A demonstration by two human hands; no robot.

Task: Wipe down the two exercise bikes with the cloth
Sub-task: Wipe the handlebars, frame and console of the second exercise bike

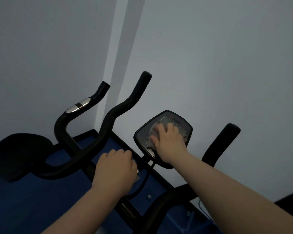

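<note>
Head view — cloth (151, 132) pinned under right hand (168, 141) — on console (143, 132).

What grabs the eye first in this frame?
The right hand, right of centre, pressing a grey cloth flat against the bike's black console. Just left of it and lower, the left hand is closed near the console's stem. On the left, black curved handlebars rise against the pale wall, one with a shiny metal sensor plate, and a dark seat sits at the far left.
</note>
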